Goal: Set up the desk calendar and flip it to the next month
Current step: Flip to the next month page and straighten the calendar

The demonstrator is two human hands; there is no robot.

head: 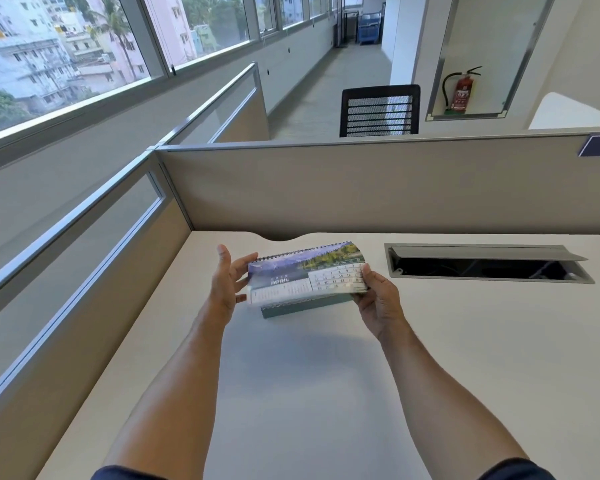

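Note:
A spiral-bound desk calendar (298, 275) stands on the white desk (326, 375), its front page showing APRIL with a mountain and forest photo. My right hand (378, 299) grips the lower right corner of the pages, thumb over the date grid. At the calendar's left edge is my left hand (227, 285), fingers spread, thumb up, fingertips near or touching the pages. The lower page edges look blurred and lifted off the green base.
A cable tray (489, 265) with its lid raised is set into the desk to the right of the calendar. Beige partitions (361, 188) bound the desk at the back and left. A black chair (378, 110) stands beyond the back partition.

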